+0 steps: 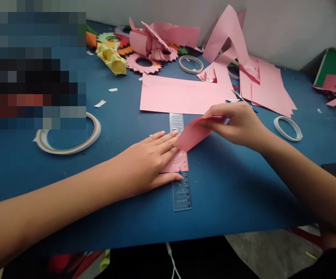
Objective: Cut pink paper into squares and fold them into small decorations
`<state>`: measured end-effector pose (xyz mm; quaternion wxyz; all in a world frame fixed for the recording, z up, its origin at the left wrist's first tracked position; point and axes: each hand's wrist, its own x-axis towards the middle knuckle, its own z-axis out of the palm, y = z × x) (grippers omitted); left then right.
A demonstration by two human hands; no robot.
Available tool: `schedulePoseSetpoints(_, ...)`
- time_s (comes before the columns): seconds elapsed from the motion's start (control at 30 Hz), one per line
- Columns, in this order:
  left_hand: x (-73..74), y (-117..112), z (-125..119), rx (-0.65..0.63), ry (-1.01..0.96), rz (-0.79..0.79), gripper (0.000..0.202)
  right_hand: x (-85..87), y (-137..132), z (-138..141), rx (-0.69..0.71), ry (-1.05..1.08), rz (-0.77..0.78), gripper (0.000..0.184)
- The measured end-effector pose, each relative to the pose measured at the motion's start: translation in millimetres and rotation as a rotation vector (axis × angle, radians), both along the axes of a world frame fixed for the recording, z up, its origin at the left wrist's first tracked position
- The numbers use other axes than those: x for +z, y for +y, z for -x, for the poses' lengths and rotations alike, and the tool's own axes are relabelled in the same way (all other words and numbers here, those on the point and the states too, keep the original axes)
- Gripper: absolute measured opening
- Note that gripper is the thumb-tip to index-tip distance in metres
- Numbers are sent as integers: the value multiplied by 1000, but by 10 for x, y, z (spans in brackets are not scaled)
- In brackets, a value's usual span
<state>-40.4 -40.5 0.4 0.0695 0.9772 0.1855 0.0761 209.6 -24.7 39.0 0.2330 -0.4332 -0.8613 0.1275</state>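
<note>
My left hand [159, 155] lies flat with its fingers stretched out, pressing on a clear plastic ruler [182, 193]. Under the ruler is a piece of pink paper [168, 167], partly covered by that hand. My right hand [231, 120] pinches the far end of a raised pink paper flap [195, 133], which is lifted off the table at the ruler's right edge. Whether the flap is still joined to the paper beneath the ruler, I cannot tell. Just beyond both hands lies a larger pink sheet [170, 95], touching the ruler's far end.
Tape rolls lie at left [69, 149], back [191, 65] and right [288, 128]. Pink sheets [268, 85] pile up at the back right. Folded paper pieces, including a yellow one [112, 58], sit along the wall. The blue table's [144, 228] front edge is near me.
</note>
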Motion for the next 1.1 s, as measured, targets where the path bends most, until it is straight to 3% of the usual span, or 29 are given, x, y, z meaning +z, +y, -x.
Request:
schedulePoseSetpoints(0.23, -3, -12, -21, 18, 22, 48, 70, -193, 393, 76, -280, 179, -124, 25)
schedulePoseSetpoints(0.37, 61, -4, -5, 32, 71, 105, 71, -210, 387, 127, -460, 305, -415, 34)
schedulePoseSetpoints(0.43, 131, 25, 46, 27, 79, 140, 70, -201, 207, 180, -374, 232, -550, 28)
schedulePoseSetpoints(0.53, 262, 88, 180, 46, 83, 160, 47, -207, -158, 256, -59, 60, -610, 11)
schedulePoseSetpoints(0.57, 302, 108, 230, 63, 90, 147, 40, -214, -263, 272, 113, -52, -665, 12)
schedulePoseSetpoints(0.67, 387, 148, 337, 129, 56, 36, 41, -236, -432, 295, 430, -303, -735, 14)
schedulePoseSetpoints(0.83, 398, 94, 286, 224, 93, -198, 37, -250, -377, 287, 462, -390, -672, 18)
schedulePoseSetpoints(0.97, 331, -33, 196, 3, 2, -51, 44, -229, -357, 254, 458, -416, -680, 21)
schedulePoseSetpoints(1.1, 247, -84, 185, -24, -11, 19, 46, -196, -395, 191, 455, -526, -763, 21)
